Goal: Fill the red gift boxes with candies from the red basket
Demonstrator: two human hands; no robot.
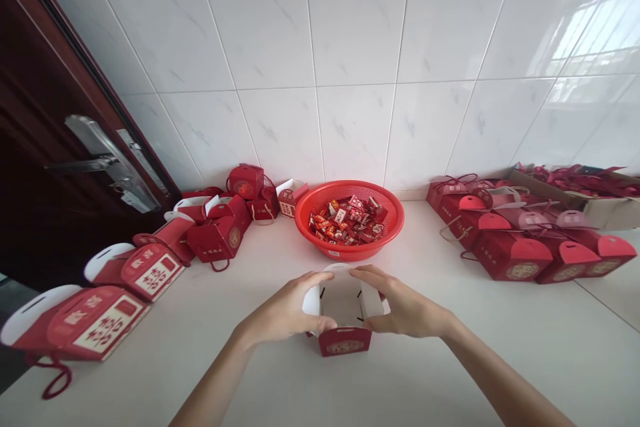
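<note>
An opened red candy box [345, 341] with a white inside stands on the table in front of me. My left hand [297, 307] grips its left side, thumb at the near edge and fingers at the far edge. On the opposite side my right hand [403, 303] holds it the same way. The box's flaps stick up, and dark cord ends show on its inner walls. Just behind it sits a red plastic basket [350, 252] with a perforated wall, holding many wrapped candies [347, 219].
Red gift boxes [113, 323] with open lids line the left side, beside a dark door [40, 113]. More closed red boxes [515, 257] are grouped at right, near a cardboard tray [610, 210] of red ribbon-like items. A tiled wall [350, 20] rises behind the white table [425, 380].
</note>
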